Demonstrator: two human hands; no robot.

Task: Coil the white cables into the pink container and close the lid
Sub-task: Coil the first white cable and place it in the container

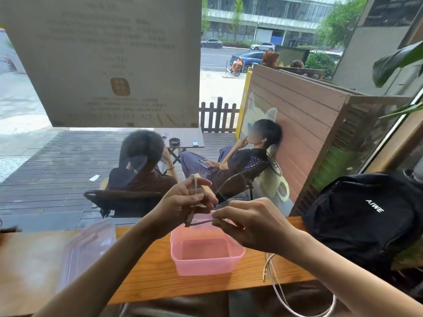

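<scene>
Winding the white cable (201, 221) above the pink container (206, 264) at frame centre: left hand (183, 202) pinches the loop, right hand (249, 225) grips the strand. Next, probably another turn.

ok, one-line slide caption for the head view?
Both hands wind a white cable above the open pink container; clear lid lies alongside.

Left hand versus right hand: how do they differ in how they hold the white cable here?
The left hand is raised higher, with the white cable looped over its fingers and a plug end hanging below it; the right hand sits lower and pinches a straight run of the cable. The left hand is above the pink container's far rim, the right hand over its right side. Both grip the same cable.
</scene>
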